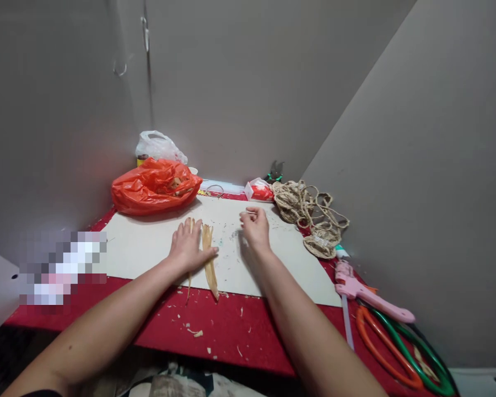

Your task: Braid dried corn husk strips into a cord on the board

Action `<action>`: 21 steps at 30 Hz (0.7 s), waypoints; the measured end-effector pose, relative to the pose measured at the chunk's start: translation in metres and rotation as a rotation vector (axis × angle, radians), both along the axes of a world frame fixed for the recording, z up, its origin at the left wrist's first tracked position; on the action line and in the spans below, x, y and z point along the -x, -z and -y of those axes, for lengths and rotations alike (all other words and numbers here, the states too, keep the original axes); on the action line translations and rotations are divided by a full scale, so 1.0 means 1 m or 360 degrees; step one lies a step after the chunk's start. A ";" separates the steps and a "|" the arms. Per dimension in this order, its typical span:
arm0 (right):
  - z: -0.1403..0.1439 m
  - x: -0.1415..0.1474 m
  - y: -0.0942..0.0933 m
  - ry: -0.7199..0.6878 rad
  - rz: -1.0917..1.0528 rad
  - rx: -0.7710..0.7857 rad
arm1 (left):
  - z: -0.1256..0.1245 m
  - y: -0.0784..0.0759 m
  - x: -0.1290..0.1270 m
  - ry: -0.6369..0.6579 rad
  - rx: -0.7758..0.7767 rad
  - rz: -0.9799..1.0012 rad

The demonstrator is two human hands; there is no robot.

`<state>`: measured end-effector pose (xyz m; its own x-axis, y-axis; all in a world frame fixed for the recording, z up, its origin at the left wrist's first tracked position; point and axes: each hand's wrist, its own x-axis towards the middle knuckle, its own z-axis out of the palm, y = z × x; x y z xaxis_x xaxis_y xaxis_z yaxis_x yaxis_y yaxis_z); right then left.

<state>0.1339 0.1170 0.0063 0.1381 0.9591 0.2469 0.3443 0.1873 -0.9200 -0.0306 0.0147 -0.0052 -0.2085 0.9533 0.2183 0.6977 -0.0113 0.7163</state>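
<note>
The left hand [185, 246] partly hides a thin strip [189, 285]. Anything the right hand [257, 230] may pinch is too small to tell. Pixelation masks one patch [63, 270].

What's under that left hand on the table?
The left hand has its thumb across a wide tan strip, and a narrow strip sticks out below the palm. The white board lies beneath. Whatever else the palm covers can't be seen.
</note>
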 end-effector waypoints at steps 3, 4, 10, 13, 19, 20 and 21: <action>-0.034 -0.025 0.003 0.0058 0.0228 -0.0004 | -0.002 0.005 0.001 0.0084 0.0151 -0.0271; -0.042 -0.033 0.004 0.0054 0.0305 0.0001 | -0.003 0.006 0.003 0.0127 0.0133 -0.0297; -0.068 -0.045 0.019 0.0033 0.0584 0.0049 | -0.008 0.010 0.033 0.0207 0.0006 -0.0180; -0.062 -0.013 0.025 -0.0151 0.0662 0.0031 | -0.014 0.007 0.050 0.0135 -0.0111 0.0015; 0.004 0.062 0.053 -0.1139 0.0702 -0.0162 | -0.020 -0.019 0.083 -0.0248 -0.0596 0.0380; 0.009 0.063 0.053 -0.1277 0.0653 -0.0200 | -0.020 -0.022 0.086 -0.0311 -0.0624 0.0429; 0.008 0.058 0.050 -0.1291 0.0590 -0.0225 | -0.020 -0.025 0.087 -0.0354 -0.0625 0.0462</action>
